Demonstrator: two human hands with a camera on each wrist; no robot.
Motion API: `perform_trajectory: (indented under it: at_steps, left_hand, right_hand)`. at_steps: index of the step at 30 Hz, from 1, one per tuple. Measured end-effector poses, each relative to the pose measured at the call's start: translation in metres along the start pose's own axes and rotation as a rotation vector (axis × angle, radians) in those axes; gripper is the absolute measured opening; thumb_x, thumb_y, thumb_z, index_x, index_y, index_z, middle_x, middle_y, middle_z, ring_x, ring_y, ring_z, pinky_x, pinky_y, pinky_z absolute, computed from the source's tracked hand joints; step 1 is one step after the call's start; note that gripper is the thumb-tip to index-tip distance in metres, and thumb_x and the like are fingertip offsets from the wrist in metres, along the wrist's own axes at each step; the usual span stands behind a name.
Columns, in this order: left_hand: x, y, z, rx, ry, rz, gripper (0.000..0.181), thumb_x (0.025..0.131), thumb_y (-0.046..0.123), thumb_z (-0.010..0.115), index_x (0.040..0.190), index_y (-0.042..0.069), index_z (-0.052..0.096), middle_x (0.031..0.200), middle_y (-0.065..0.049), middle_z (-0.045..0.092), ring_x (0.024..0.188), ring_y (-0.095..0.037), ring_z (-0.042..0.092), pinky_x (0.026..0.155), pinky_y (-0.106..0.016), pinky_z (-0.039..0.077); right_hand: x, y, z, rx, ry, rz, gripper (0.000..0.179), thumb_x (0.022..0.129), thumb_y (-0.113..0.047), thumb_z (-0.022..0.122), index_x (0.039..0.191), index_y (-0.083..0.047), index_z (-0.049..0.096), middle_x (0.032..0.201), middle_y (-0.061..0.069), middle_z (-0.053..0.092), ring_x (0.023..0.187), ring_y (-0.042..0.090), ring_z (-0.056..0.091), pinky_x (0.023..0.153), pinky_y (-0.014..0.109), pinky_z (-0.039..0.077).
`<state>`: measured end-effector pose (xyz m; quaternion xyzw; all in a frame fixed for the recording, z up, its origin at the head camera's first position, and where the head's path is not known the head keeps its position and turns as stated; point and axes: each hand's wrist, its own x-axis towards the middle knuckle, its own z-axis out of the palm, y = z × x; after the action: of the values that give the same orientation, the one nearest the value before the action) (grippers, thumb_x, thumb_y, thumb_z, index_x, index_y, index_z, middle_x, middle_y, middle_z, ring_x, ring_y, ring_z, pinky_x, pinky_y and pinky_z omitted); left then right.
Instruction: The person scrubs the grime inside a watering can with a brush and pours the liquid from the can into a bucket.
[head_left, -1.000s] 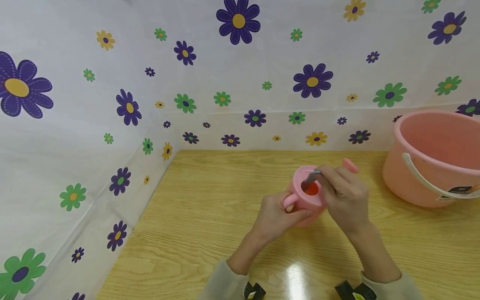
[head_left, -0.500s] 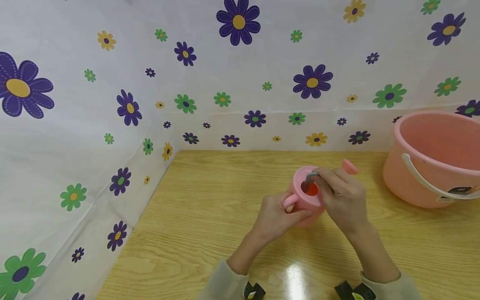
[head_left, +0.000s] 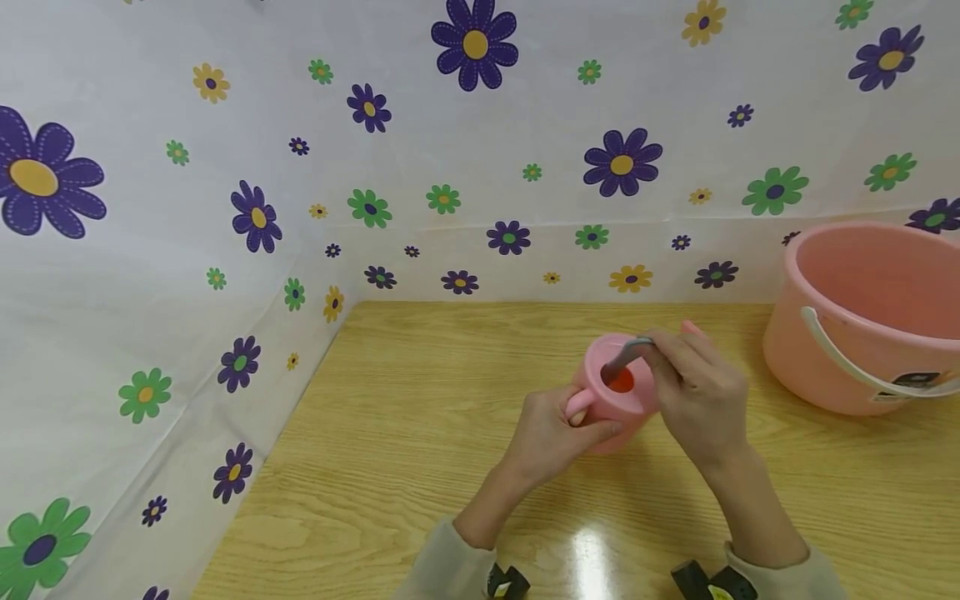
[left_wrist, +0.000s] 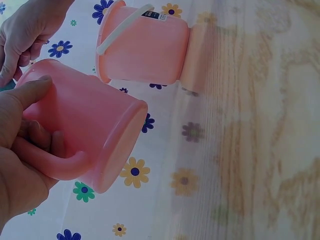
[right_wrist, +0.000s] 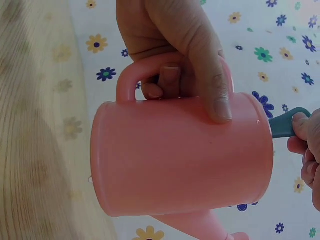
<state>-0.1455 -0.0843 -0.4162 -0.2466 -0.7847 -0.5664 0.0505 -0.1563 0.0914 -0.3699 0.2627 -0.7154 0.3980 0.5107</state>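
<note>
The left hand (head_left: 558, 429) holds the pink watering can (right_wrist: 180, 155) by its handle (head_left: 579, 403), above the tabletop (head_left: 420, 400), thumb along its side, probably to steady it. The right hand (head_left: 701, 400) has narrow grip on the grey-blue utensil (head_left: 625, 356), whose lower end is inside the can.

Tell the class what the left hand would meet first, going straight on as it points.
Probably the can: the left hand has its thumb against it. Beyond that, depth is unclear.
</note>
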Motion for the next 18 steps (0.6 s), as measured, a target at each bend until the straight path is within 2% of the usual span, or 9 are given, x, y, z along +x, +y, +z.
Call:
perform_trajectory:
  at_steps: [4, 7, 14, 18]
  left_hand:
    - [-0.0007, -0.0005, 0.0, 0.001, 0.002, -0.006, 0.023, 0.082, 0.012, 0.082, 0.1, 0.004, 0.071, 0.065, 0.004, 0.048, 0.061, -0.003, 0.046, 0.056, -0.017, 0.038]
    - [-0.0012, -0.0003, 0.0, -0.01, 0.003, -0.008, 0.02, 0.082, 0.011, 0.082, 0.095, 0.003, 0.07, 0.064, 0.004, 0.045, 0.06, -0.003, 0.045, 0.055, -0.017, 0.037]
    - [-0.0017, -0.0001, -0.0009, -0.003, 0.004, -0.004, 0.023, 0.081, 0.011, 0.083, 0.1, 0.004, 0.071, 0.066, 0.005, 0.049, 0.06, -0.002, 0.045, 0.054, -0.017, 0.038]
    - [-0.002, 0.0004, -0.0014, -0.004, 0.003, -0.001, 0.024, 0.082, 0.011, 0.082, 0.101, 0.004, 0.071, 0.066, 0.004, 0.05, 0.06, -0.002, 0.045, 0.055, -0.017, 0.038]
  right_hand:
    - [0.0017, -0.0008, -0.0023, -0.037, 0.014, -0.022, 0.038, 0.096, -0.028, 0.066, 0.083, 0.006, 0.072, 0.068, 0.016, 0.064, 0.051, 0.022, 0.049, 0.103, 0.023, 0.044]
    - [0.0026, -0.0016, -0.0029, -0.038, 0.033, -0.023, 0.037, 0.095, -0.029, 0.067, 0.082, 0.006, 0.073, 0.068, 0.015, 0.064, 0.051, 0.021, 0.049, 0.1, 0.02, 0.045]
    - [0.0037, -0.0034, -0.0025, -0.04, 0.059, -0.027, 0.038, 0.095, -0.029, 0.067, 0.08, 0.005, 0.072, 0.065, 0.014, 0.061, 0.05, 0.019, 0.043, 0.092, 0.012, 0.045]
    - [0.0025, -0.0026, -0.0006, -0.032, 0.065, -0.042, 0.038, 0.094, -0.029, 0.067, 0.078, 0.005, 0.071, 0.064, 0.013, 0.061, 0.05, 0.02, 0.043, 0.095, 0.016, 0.045]
